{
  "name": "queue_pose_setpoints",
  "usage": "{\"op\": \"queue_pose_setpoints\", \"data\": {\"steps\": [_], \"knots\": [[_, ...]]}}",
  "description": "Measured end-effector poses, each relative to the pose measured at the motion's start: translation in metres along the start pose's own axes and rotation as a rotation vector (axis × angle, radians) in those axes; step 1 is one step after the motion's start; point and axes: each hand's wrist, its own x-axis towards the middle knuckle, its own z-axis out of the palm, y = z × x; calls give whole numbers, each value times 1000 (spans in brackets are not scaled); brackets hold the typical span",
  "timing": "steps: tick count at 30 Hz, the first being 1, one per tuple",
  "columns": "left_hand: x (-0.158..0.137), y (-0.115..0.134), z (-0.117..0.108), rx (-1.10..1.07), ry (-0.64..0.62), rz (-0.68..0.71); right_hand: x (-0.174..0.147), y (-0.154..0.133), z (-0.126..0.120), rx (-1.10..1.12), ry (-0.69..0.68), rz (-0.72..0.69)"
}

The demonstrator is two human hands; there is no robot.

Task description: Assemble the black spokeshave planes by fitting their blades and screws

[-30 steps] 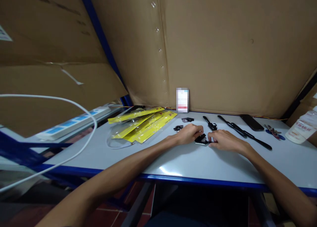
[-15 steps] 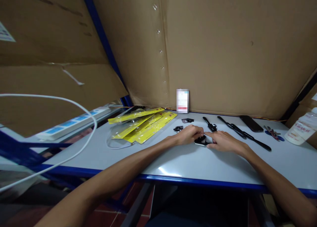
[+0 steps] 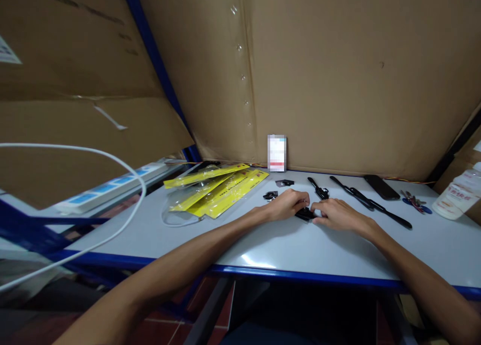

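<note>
The black part (image 3: 305, 214) is down at the worktop (image 3: 263, 244), long axis roughly 10-to-4, about 5 o'clock from the left hand's (image 3: 289, 203) curled fingers, 9 from the right hand's (image 3: 340, 213) bent ones, both super close, can't make out if either's gripping.

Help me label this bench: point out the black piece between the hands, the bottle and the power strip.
Black piece (image 3: 305, 214), head view: middle of its visible part.
Bottle (image 3: 455, 195), head view: side of its body.
Power strip (image 3: 112, 187), head view: middle of its top face.
</note>
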Motion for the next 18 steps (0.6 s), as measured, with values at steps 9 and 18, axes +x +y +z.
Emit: {"op": "queue_pose_setpoints", "data": {"steps": [9, 18], "knots": [[-1, -1, 5, 212, -41, 46, 1, 4, 4, 5, 4, 12], [0, 5, 5, 251, -76, 11, -1, 6, 2, 3, -17, 2]]}}
